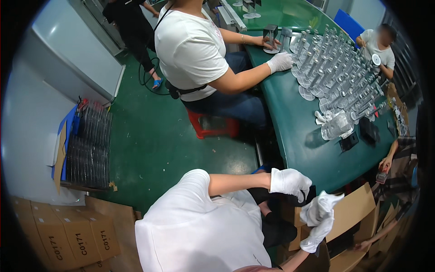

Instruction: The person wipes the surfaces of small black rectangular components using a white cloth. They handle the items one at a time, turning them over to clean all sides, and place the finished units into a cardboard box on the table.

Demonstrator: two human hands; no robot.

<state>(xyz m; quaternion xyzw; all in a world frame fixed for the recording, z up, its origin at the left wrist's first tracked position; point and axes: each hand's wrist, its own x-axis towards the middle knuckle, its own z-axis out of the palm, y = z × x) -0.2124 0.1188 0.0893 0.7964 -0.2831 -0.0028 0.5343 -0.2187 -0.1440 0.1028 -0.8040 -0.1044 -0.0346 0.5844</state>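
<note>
My left hand [289, 182], in a white glove, is closed around a black object [308, 196] beside the table's near edge. Its kind cannot be made out, as the glove hides most of it. Just right of it, my right hand [321, 226], also gloved in white, is bunched around a crumpled white cloth [319, 207]. The cloth is close to the black object; whether they touch is unclear. Below both hands stands an open cardboard box [351, 213] with a raised flap and dark contents.
A green table [299, 149] carries several clear stemmed pieces on round bases [335, 68], a wrapped clear cylinder [335, 127] and black blocks [368, 131]. A gloved co-worker sits on a red stool [210, 127]. Stacked cartons [68, 235] and a crate of dark panels [90, 145] stand left.
</note>
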